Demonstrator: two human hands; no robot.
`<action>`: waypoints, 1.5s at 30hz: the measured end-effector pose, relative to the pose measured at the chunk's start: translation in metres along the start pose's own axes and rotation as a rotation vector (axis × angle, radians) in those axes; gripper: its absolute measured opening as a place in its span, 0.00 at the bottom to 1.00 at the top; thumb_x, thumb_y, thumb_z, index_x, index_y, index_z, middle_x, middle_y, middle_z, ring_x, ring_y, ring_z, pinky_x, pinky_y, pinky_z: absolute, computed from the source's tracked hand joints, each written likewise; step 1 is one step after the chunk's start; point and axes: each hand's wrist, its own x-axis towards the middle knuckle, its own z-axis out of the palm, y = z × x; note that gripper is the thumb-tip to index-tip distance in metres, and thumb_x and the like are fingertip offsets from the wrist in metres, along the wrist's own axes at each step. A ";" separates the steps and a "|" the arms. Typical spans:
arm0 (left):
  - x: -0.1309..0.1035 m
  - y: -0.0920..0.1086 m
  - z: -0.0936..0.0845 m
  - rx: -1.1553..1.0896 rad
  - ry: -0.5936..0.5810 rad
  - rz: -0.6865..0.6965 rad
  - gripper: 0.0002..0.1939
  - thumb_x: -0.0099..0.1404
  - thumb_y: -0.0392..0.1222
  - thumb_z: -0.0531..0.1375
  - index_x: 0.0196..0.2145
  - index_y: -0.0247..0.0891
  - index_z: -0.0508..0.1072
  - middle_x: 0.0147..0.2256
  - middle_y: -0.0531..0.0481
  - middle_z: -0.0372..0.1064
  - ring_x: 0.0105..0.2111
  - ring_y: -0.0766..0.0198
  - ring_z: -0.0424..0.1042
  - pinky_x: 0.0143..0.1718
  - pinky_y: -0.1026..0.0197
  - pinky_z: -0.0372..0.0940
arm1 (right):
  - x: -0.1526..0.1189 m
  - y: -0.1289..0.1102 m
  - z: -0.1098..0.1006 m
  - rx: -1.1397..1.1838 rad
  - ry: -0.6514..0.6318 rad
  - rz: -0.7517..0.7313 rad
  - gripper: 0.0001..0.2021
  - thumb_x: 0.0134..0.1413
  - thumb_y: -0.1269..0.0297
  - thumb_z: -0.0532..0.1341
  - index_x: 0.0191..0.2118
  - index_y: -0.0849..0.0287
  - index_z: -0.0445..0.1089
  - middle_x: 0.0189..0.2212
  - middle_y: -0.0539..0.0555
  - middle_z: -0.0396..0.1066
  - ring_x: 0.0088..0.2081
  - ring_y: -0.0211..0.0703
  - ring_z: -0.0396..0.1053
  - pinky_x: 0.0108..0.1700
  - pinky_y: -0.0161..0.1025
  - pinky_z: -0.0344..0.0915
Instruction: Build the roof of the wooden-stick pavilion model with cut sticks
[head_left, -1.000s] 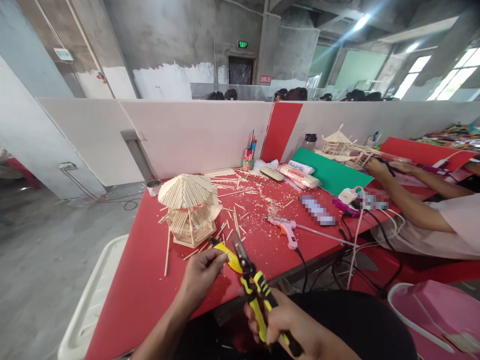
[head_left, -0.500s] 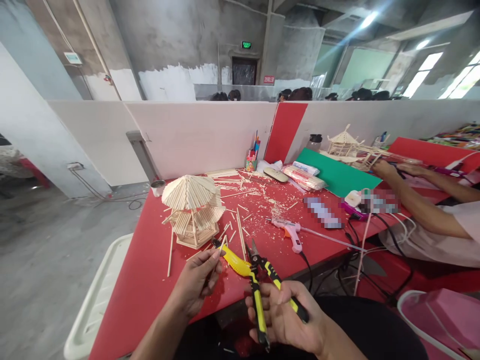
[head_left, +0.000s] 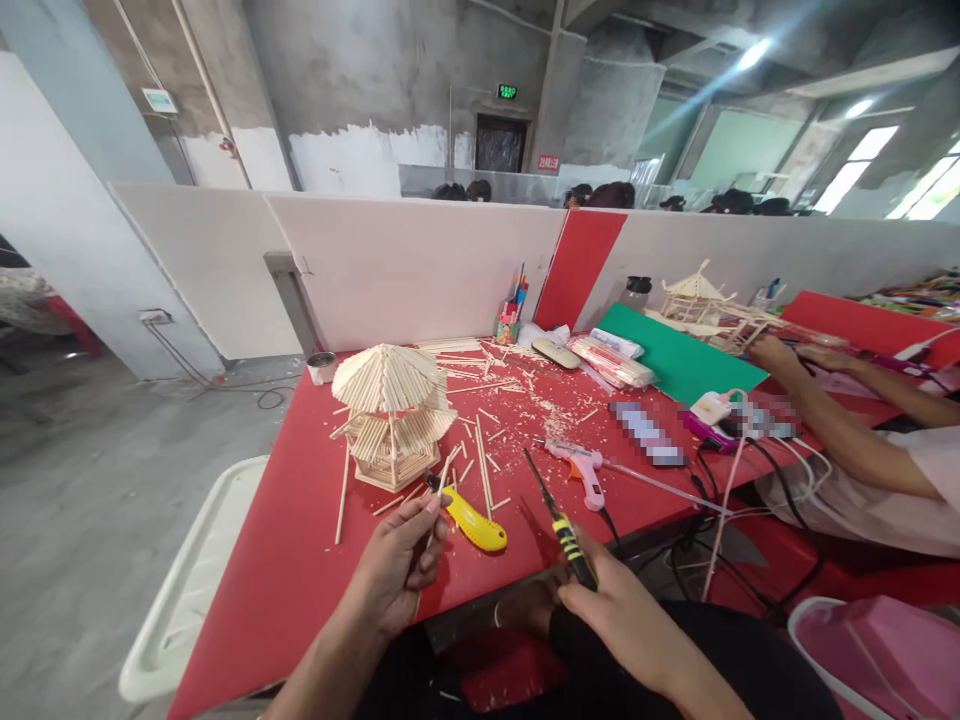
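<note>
My left hand pinches a short thin wooden stick over the front of the red table. Just right of those fingers lies a yellow-handled tool. My right hand is wrapped round black-and-yellow cutters, seen edge-on, with the dark tip pointing up and away. Beyond my left hand stands a pavilion model of sticks with a tiered roof. Loose sticks lie beside it, and a pink glue gun rests further right.
A metal cup stands at the back left. Further back are a pen holder, bagged sticks and a green board. Cables run off the right edge. Another person's arms work at the far right.
The cutters have turned in my right hand from open-handled and flat to edge-on, with my grip closed round them. They have moved right, off the yellow tool. The view has shifted slightly.
</note>
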 end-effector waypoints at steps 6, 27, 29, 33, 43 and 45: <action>-0.019 0.021 0.007 -0.244 0.079 0.028 0.04 0.61 0.35 0.59 0.31 0.30 0.71 0.19 0.55 0.62 0.12 0.79 0.49 0.09 0.76 0.42 | 0.030 -0.001 0.022 -0.837 0.433 -0.001 0.30 0.51 0.57 0.56 0.58 0.67 0.60 0.46 0.70 0.67 0.46 0.64 0.67 0.40 0.53 0.65; -0.008 0.039 0.007 -0.517 0.056 -0.104 0.13 0.70 0.35 0.49 0.29 0.32 0.68 0.17 0.56 0.60 0.10 0.79 0.48 0.07 0.77 0.42 | 0.073 -0.138 0.058 -0.649 0.177 -0.764 0.26 0.60 0.70 0.47 0.62 0.49 0.58 0.33 0.54 0.71 0.37 0.44 0.67 0.39 0.39 0.63; -0.008 0.039 0.007 -0.524 0.061 -0.107 0.14 0.71 0.35 0.48 0.29 0.31 0.68 0.17 0.56 0.60 0.10 0.79 0.48 0.07 0.77 0.42 | 0.079 -0.143 0.062 -0.676 0.168 -0.759 0.26 0.60 0.70 0.47 0.62 0.48 0.58 0.33 0.54 0.72 0.37 0.44 0.67 0.39 0.38 0.62; -0.007 0.037 0.007 -0.521 0.061 -0.103 0.15 0.71 0.35 0.48 0.29 0.30 0.69 0.17 0.56 0.60 0.10 0.80 0.48 0.07 0.77 0.41 | 0.088 -0.144 0.066 -0.668 0.177 -0.752 0.26 0.60 0.70 0.47 0.62 0.47 0.57 0.35 0.53 0.73 0.37 0.43 0.68 0.38 0.37 0.62; -0.007 0.036 0.008 -0.540 0.052 -0.104 0.16 0.71 0.35 0.47 0.28 0.30 0.68 0.17 0.56 0.59 0.09 0.80 0.48 0.07 0.77 0.40 | 0.096 -0.147 0.068 -0.700 0.166 -0.732 0.26 0.60 0.69 0.48 0.63 0.44 0.56 0.36 0.50 0.75 0.36 0.40 0.70 0.36 0.35 0.61; -0.007 0.037 0.008 -0.537 0.056 -0.106 0.16 0.71 0.35 0.47 0.28 0.30 0.68 0.17 0.56 0.59 0.09 0.80 0.47 0.07 0.77 0.39 | 0.095 -0.148 0.068 -0.714 0.166 -0.719 0.26 0.60 0.69 0.49 0.63 0.43 0.56 0.35 0.50 0.75 0.35 0.40 0.71 0.35 0.34 0.60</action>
